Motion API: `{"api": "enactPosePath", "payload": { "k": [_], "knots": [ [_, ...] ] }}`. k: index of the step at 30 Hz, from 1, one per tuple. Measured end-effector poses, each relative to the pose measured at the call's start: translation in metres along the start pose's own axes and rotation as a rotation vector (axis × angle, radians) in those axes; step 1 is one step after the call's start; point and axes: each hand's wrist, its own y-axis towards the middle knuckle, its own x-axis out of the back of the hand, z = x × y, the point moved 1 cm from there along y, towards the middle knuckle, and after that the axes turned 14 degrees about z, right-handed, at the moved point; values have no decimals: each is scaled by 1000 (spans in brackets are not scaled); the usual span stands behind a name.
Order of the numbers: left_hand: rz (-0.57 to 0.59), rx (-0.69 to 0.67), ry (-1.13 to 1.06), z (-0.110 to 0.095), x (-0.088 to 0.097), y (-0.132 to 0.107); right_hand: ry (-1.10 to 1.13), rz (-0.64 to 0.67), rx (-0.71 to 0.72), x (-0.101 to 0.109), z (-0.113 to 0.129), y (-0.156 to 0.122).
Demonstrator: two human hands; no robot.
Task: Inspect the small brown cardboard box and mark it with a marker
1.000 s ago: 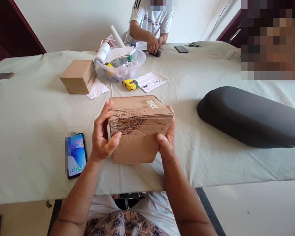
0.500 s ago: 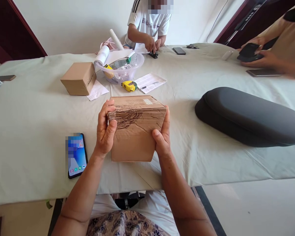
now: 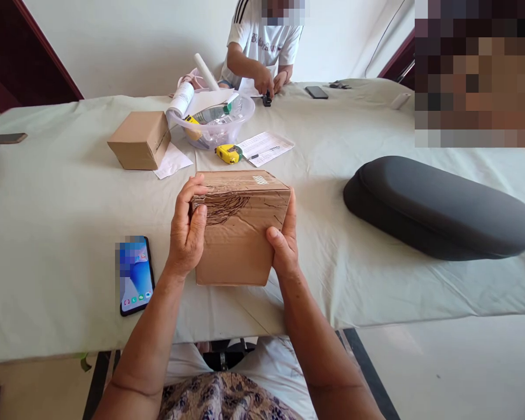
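Note:
Between my hands is a brown cardboard box (image 3: 236, 251), its top and near face marked with dark scribbled lines and a small white printed patch. My left hand (image 3: 187, 230) grips its left side, thumb on the near face and fingers over the upper edge. On the opposite side my right hand (image 3: 285, 245) presses, thumb in front and fingers mostly hidden behind the box. A lit smartphone (image 3: 135, 277) lies on the cloth left of my left forearm. Whether the box rests on the table or is slightly raised, I cannot tell.
Ahead stand a second cardboard box (image 3: 133, 140) and a clear plastic basin (image 3: 245, 119) of odds and ends. A yellow tape measure (image 3: 228, 153) and a printed sheet (image 3: 269, 147) lie nearby. A long dark grey case (image 3: 441, 204) is at right. A person (image 3: 262, 55) sits across the table.
My hands and the box keep nearly the same pose, shifted very slightly left in view. A blurred patch now covers the person at the upper right.

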Motion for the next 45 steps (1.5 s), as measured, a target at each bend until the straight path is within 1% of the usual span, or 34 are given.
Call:
{"api": "enactPosePath", "payload": {
  "k": [6, 13, 17, 21, 23, 30, 34, 37, 39, 42, 45],
  "knots": [
    [8, 27, -10, 3, -1, 1, 12, -14, -21, -2, 2, 0],
    [-4, 56, -4, -1, -4, 2, 36, -13, -31, -3, 3, 0],
    [-11, 47, 15, 2, -4, 1, 47, -14, -32, -3, 2, 0],
    [18, 11, -10, 6, -3, 0, 22, -20, -21, -2, 0, 0],
    [26, 14, -8, 7, -2, 0, 14, -18, -13, -1, 0, 0],
    [-23, 41, 41, 3, -4, 3, -43, -25, -49, -2, 2, 2],
    [-20, 63, 5, 5, -4, 1, -30, -18, -45, -1, 0, 3],
    [5, 113, -82, 9, -6, -6, -26, -7, -29, 0, -1, 3],
    [31, 185, -160, 14, -8, -14, -39, -5, -32, 1, -1, 3],
    [73, 291, -217, 18, -13, -34, -49, -7, -37, 0, 1, 4],
    [118, 361, -215, 16, -14, -61, -45, -15, -35, -2, 3, 4]
  ]
}}
